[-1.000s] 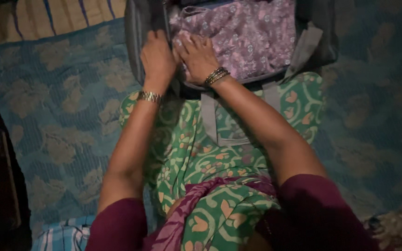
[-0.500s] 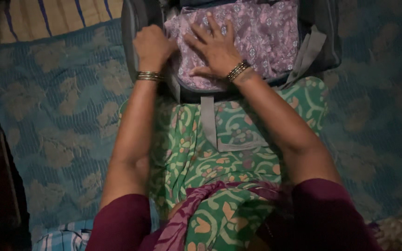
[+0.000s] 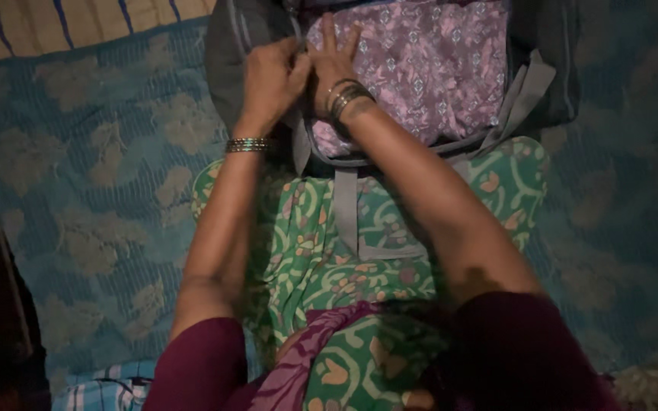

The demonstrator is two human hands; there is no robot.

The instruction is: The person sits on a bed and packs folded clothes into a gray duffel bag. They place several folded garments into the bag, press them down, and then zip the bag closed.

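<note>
The left edge of the open grey travel bag (image 3: 226, 53) is being gripped by the left hand (image 3: 272, 76), fingers curled closed around it. The folded purple patterned cloth (image 3: 420, 61) inside the bag is being pressed flat by the right hand (image 3: 329, 65), fingers extended. The bag is lying on a blue floral bedsheet (image 3: 93, 190), touching the knees.

The top edge cuts off the open grey fabric bag (image 3: 531, 91) and the folded purple patterned cloth (image 3: 428, 61) inside. The left hand (image 3: 272, 76) hides the bag's left rim.
</note>
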